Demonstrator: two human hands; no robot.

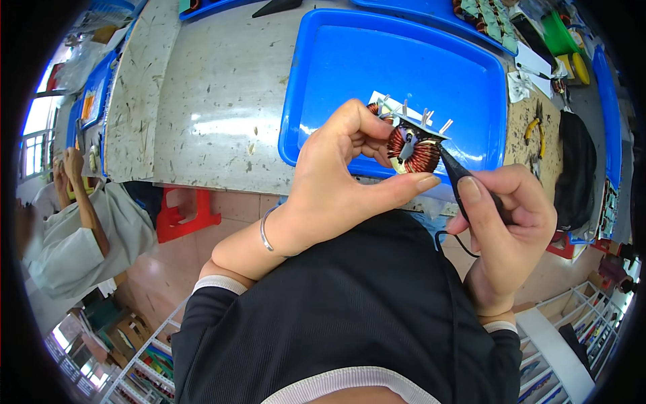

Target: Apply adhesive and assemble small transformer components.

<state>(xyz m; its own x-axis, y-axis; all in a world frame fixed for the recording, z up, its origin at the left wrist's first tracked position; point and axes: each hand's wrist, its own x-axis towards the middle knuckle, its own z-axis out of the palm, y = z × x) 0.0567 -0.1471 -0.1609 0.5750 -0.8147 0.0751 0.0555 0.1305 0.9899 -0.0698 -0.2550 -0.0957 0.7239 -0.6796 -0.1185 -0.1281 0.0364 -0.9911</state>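
Note:
My left hand (323,178) grips a toroidal coil (422,156) wound with copper-coloured wire, thumb below it and fingers curled behind. The coil is fixed to a thin board with several silvery pins sticking up. Closed around a black tapered tool (455,170), my right hand (508,225) brings its narrow tip up against the edge of the board or coil; whether they touch, I cannot tell. A thin black cord (441,236) loops beside the right hand. Behind my left fingers, part of another copper winding (373,108) shows.
Beneath the coil lies a large blue tray (291,101) on the worn grey table (215,101). Yellow-handled pliers (531,131) and a black cloth (575,168) are to the right. Another tray of coils (484,20) stands at the back. A person (87,229) sits at left beside a red stool (185,215).

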